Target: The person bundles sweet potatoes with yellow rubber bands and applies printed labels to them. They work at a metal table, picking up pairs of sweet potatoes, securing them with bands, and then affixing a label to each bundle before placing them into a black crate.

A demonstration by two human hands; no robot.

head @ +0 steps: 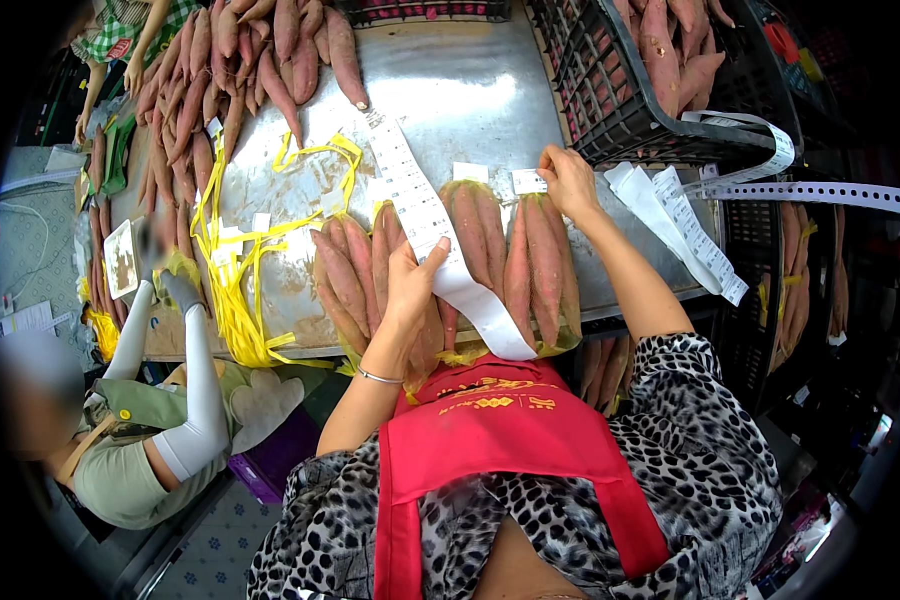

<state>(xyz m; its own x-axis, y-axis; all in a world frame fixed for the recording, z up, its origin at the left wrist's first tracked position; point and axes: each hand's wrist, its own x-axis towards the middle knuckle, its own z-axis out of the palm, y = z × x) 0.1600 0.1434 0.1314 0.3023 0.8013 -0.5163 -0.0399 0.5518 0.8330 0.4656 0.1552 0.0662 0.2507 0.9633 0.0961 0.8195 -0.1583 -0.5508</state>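
Note:
My left hand [412, 281] grips a long strip of printed labels [405, 180], its thumb on top; the strip runs from the metal tabletop down to my red apron. With the fingertips of my right hand [570, 180] I pinch a white label tag [529, 181] at the top of a yellow net bag of sweet potatoes [544, 262]. Left of it lies another bagged bunch of sweet potatoes [474, 232], a white tag [471, 172] at its top. More bagged sweet potatoes [345, 270] lie left of and partly under the label strip and my left arm.
Loose sweet potatoes [210, 67] are heaped at the far left. Yellow net strips [240, 315] hang over the table's near edge. A black plastic crate [592, 82] of sweet potatoes stands far right, near more label strips [675, 217]. A gloved co-worker [150, 450] works at left; another person's hands [131, 75] show beyond.

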